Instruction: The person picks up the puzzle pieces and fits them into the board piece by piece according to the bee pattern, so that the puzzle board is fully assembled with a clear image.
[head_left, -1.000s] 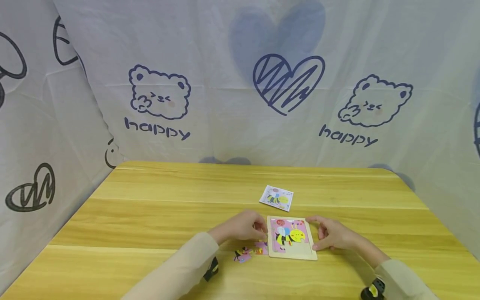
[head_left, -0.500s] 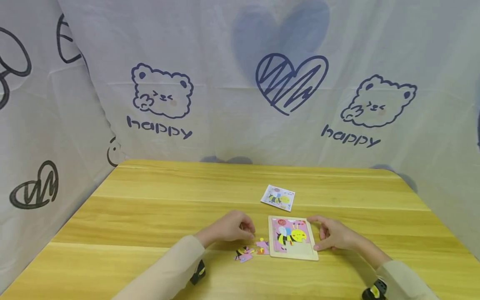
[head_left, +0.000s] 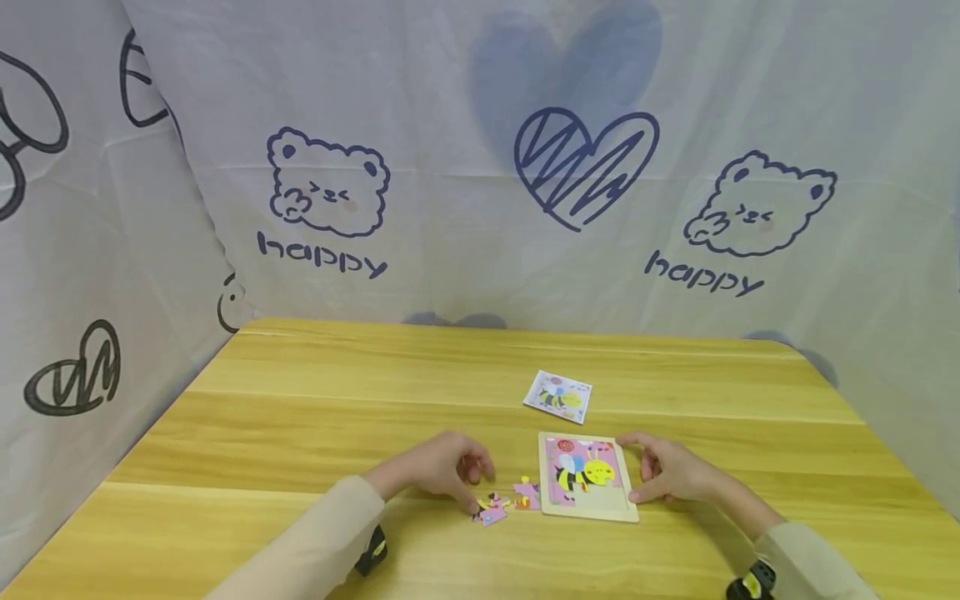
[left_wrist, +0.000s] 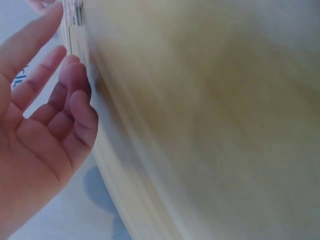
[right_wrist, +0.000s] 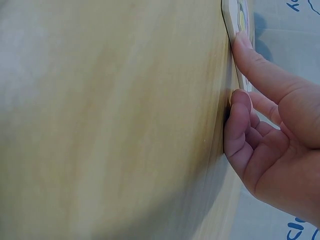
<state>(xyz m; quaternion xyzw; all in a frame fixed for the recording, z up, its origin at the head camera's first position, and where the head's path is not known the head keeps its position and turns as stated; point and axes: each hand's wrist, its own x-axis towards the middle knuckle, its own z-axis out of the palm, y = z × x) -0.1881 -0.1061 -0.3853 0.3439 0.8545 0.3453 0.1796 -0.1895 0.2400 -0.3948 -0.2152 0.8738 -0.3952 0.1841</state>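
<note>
On the table, the wooden jigsaw board (head_left: 590, 511) lies with a bee picture partly filled in; its lower right part shows bare wood. My right hand (head_left: 670, 469) holds the board by its right side, index finger at the upper corner and thumb on the lower edge. In the right wrist view the thumb (right_wrist: 260, 67) lies against the rim, the other fingers curled. Left of the board, two jigsaw pieces lie flat: a pink one (head_left: 527, 493) beside it and a black-and-yellow one (head_left: 491, 510). My left hand (head_left: 450, 467) hovers there, fingers loosely bent, thumb tip at the black-and-yellow piece.
A small picture card (head_left: 558, 397) with the same bee lies behind the board. The wood-grain table (head_left: 337, 392) meets a white printed cloth (head_left: 450, 250) at its far edge. Another cloth hangs at the left.
My left hand has moved left from the board's edge and the pink piece, and its thumb has come down to the black-and-yellow piece. The right hand stays on the board.
</note>
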